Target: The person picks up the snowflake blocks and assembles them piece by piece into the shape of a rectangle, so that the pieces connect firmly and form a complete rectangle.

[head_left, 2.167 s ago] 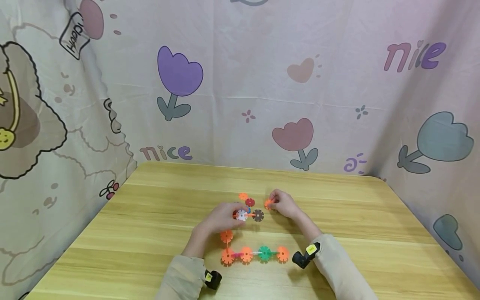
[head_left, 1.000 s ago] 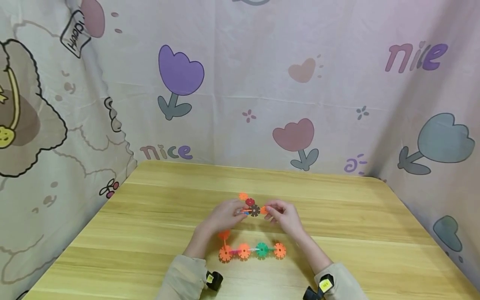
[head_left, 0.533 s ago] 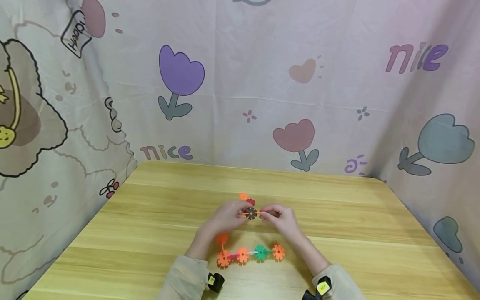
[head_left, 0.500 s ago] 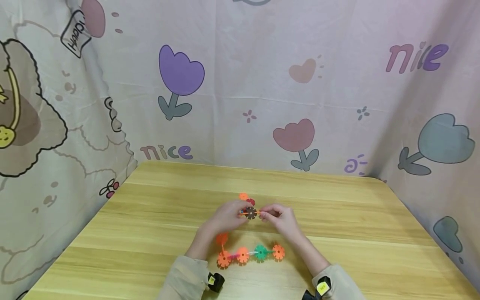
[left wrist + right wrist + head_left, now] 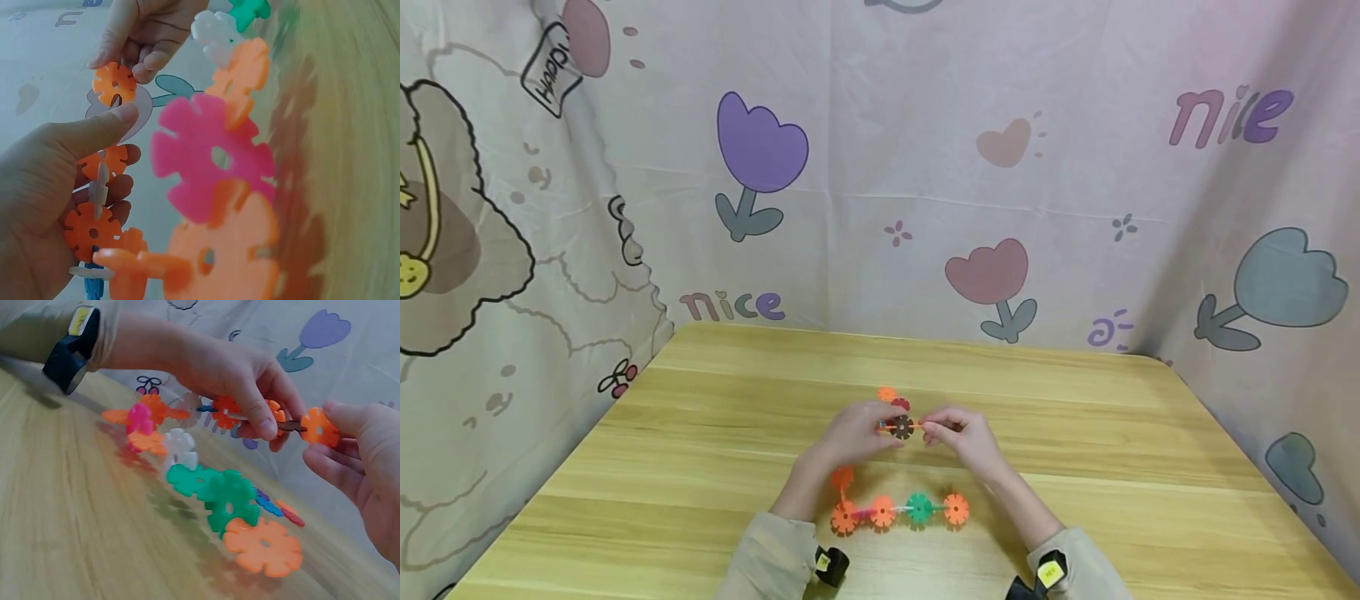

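Note:
My left hand point(image 5: 859, 432) grips one part of a long chain of notched plastic snowflake discs, with orange discs point(image 5: 94, 231) and a white one lying along its fingers. A brown disc point(image 5: 902, 427) sticks out past the left thumb. Between thumb and fingers, my right hand point(image 5: 966, 435) pinches an orange disc point(image 5: 320, 427) whose edge meets the brown disc; how deep the slots sit I cannot tell. The chain bends round towards the person, through a pink disc point(image 5: 215, 156) and a green disc point(image 5: 919, 508) to an orange end disc point(image 5: 956, 509).
Behind the hands, a loose orange disc point(image 5: 887, 393) and a red disc point(image 5: 900, 404) lie on the wooden table point(image 5: 1075, 450). Blue and purple discs point(image 5: 269, 503) lie near them. A printed curtain point(image 5: 865, 167) hangs beyond the table's back edge.
The right hand has come left with its orange disc, from apart to meeting the brown disc. The left hand's chain shifted slightly left. Over the last half second, little differs.

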Motion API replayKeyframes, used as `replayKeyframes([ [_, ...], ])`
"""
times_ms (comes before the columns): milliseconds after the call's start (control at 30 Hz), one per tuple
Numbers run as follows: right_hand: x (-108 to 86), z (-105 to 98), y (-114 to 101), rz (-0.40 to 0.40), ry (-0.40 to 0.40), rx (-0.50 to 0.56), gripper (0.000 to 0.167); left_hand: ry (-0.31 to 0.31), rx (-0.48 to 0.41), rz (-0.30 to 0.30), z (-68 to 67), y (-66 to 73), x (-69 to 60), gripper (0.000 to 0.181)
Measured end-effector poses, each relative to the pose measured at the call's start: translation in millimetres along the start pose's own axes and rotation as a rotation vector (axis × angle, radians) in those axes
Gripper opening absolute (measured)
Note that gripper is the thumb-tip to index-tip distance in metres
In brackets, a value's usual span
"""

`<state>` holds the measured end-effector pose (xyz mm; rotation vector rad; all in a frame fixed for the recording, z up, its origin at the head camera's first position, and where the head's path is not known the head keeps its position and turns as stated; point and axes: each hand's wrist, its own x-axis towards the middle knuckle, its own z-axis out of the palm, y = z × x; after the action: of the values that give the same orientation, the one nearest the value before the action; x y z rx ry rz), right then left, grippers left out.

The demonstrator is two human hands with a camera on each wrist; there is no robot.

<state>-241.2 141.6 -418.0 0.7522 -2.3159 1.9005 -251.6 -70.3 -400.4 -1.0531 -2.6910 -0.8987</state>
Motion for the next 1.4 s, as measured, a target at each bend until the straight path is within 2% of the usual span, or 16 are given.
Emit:
replayKeyframes([
  [300,1.5,-4,-7,0.169,-0.062,0.071,0.029,0.004,-0.007,0.011,-2.6,3.4,-1.6,0.039],
  [733,3.6,0,-7,0.197,-0.077,0.155,0.029,-0.023,-0.039,-0.021,-9.7,11.9,-2.3,0.043],
  [967,4.3,1,-6,0.236,-0.126,0.115,0.031,-0.036,-0.088,-0.049,-8.6,4.6,-2.8,0.038],
  [1167,6.8,0,-2,0.215,-0.187,0.114,0.04,-0.053,-0.1,-0.085,-11.9,-2.2,-4.2,0.035],
  [1300,8.7,-3,3,0.244,-0.165,0.136,0.045,-0.073,-0.14,-0.149,-14.0,-5.7,-7.3,0.039],
  [1400,12.6,-6,9,0.286,-0.105,0.122,0.043,-0.076,-0.162,-0.178,-15.3,-8.5,-9.6,0.043],
])
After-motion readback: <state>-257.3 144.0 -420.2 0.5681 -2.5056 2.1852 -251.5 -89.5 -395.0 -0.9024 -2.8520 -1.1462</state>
